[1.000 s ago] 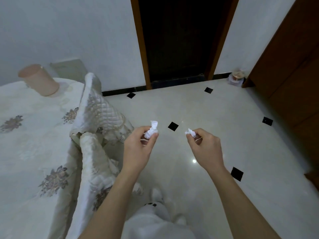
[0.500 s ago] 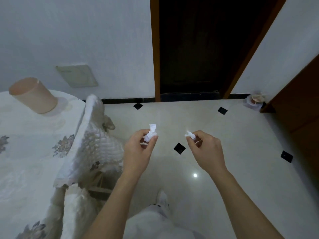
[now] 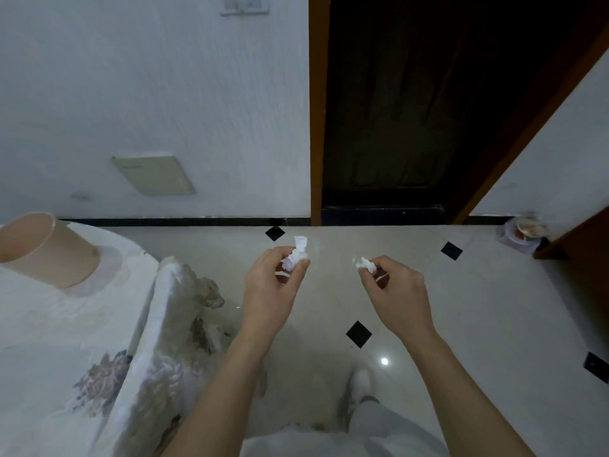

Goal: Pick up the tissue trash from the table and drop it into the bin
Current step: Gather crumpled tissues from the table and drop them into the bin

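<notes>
My left hand [image 3: 272, 288] pinches a crumpled white tissue [image 3: 296, 255] that sticks up above the fingertips. My right hand [image 3: 395, 291] pinches a smaller white tissue scrap [image 3: 365, 263] between thumb and forefinger. Both hands are held out over the tiled floor, about a hand's width apart, to the right of the table [image 3: 49, 341] with its white floral cloth. A small container with a plastic liner [image 3: 524, 230] sits on the floor in the far right corner by the wooden panel; I cannot tell if it is the bin.
A peach-coloured cup [image 3: 46, 249] lies tilted on the table at the left. A quilted chair back [image 3: 174, 324] stands between the table and me. Ahead is a dark doorway [image 3: 412, 110] in a wooden frame. My white shoe [image 3: 359, 384] shows below.
The view has tilted upward and moved forward; the wall and doorway fill more of the frame. Both hands keep their tissues in the same hold, still side by side.
</notes>
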Motion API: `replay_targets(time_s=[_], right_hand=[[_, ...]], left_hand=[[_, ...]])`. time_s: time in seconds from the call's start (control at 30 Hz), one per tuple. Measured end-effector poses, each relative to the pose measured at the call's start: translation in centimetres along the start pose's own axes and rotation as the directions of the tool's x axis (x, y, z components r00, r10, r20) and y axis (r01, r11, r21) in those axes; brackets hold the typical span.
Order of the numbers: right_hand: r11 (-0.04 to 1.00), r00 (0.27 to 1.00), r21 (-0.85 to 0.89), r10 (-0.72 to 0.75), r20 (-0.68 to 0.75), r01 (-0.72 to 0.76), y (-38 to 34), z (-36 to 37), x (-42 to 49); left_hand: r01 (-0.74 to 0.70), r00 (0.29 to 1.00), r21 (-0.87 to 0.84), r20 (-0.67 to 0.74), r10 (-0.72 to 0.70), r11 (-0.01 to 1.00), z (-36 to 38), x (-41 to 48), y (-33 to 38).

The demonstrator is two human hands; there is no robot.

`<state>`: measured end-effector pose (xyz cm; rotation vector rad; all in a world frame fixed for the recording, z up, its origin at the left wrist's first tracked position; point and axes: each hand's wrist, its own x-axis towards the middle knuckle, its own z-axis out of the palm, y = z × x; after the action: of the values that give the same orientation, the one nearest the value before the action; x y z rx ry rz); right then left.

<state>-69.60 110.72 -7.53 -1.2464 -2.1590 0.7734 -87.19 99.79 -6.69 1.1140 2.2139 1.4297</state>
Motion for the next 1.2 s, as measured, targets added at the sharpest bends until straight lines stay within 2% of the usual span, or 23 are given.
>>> replay_targets(time_s=[0.23,0.47,0.7,1.0,1.2], right_hand=[[0.995,0.992,0.008,-0.097,0.076,0.097,0.3,3.6,12.0],[0.982,0.953,0.052,-0.190,0.234,0.183,-0.6,6.9,26.3],[0.953,0.885,0.119,-0.302,0.353,0.278,-4.5,11.7,37.1],[0.876,0.736,0.203,-0.478,0.479,0.437,-11.6,21.7,42.8],[0.833,0.646,0.258,-0.545,0.534,0.490,-19.0,30.8,46.2]], left_hand=[[0.070,0.991,-0.044,-0.112,-0.075,0.997,1.8,9.6,-1.9],[0.157,0.959,-0.020,-0.237,-0.157,0.987,3.3,21.4,-2.6],[0.272,0.863,-0.027,-0.435,-0.256,0.962,1.2,28.8,-4.1],[0.389,0.705,-0.022,-0.636,-0.313,0.921,-4.6,33.0,-9.4],[0.399,0.601,-0.097,-0.723,-0.340,0.912,-11.1,37.8,-14.6]])
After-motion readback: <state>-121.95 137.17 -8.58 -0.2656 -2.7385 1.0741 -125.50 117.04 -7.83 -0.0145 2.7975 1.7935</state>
